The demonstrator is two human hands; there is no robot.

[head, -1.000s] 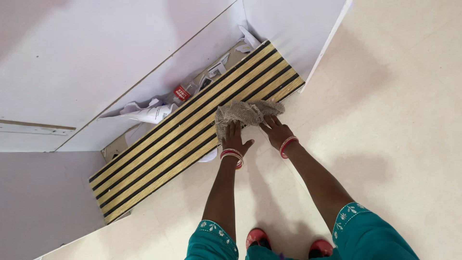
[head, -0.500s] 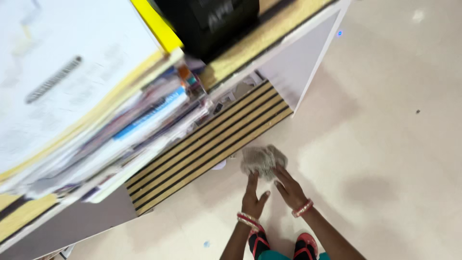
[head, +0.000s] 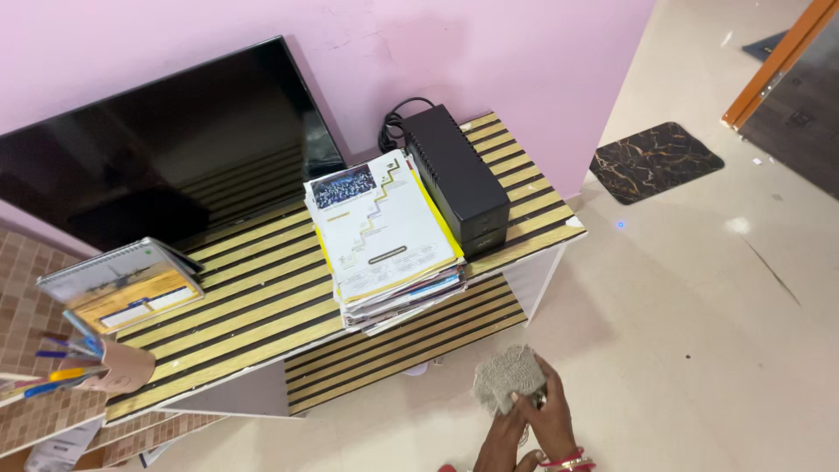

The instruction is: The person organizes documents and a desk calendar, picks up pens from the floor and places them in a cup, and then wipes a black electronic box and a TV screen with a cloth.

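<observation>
At the bottom of the view, both my hands hold a bunched grey-brown coarse cloth [head: 507,376] above the pale floor. My right hand [head: 552,419], with red bangles at the wrist, grips its lower right side. My left hand [head: 500,447] touches it from below, and only part of that hand shows. The cloth hangs just in front of the striped lower shelf [head: 393,350] of a low white stand, apart from it.
The stand's striped wooden top [head: 262,271] carries a stack of papers and books [head: 384,232], a black box with a cable [head: 454,175], a flat screen [head: 166,149], a spiral notebook [head: 122,284] and a pen holder [head: 114,367]. A dark marbled mat [head: 655,162] lies at the far right by a doorway.
The view has swung up from the lower shelf to the stand's top. The cloth has come off the shelf and is now bunched in both hands, nearer my body.
</observation>
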